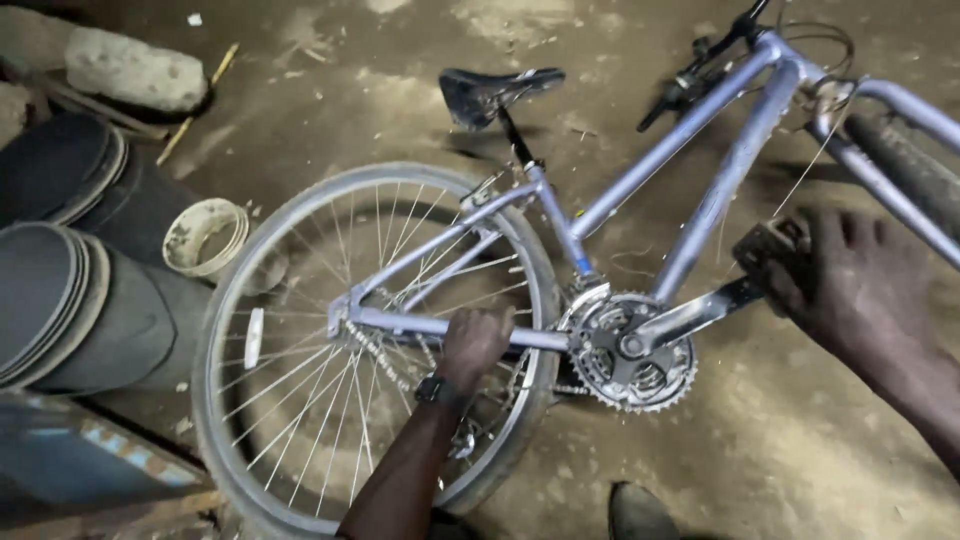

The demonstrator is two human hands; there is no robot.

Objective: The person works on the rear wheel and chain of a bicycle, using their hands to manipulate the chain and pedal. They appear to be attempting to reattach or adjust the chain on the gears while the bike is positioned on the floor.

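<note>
Bicycle [700,170] lies on its side on the dirt floor [800,440], pale lilac frame, saddle [495,92] pointing away from us. Our left hand [473,345] is clenched around the lower rear stay [440,326], fingers wrapped over the tube, just beside the drooping chain [385,362] and the spokes of the rear wheel [370,340]. Our right hand [850,285] rests on the pedal [765,245]; fingers curl over its far edge, palm covering most of it, so we judge it a grasp. Between the two sets of fingers sit the crank arm [700,310] and the toothed chainrings [632,355].

Progress, as a judgement: the chain hangs slack below the stay and we cannot tell whether it sits on the chainrings, so seating looks unfinished. Wheel is in the frame. Beyond the left fingers: stacked dark tyres [60,290] and a small dirty tub [205,235].
</note>
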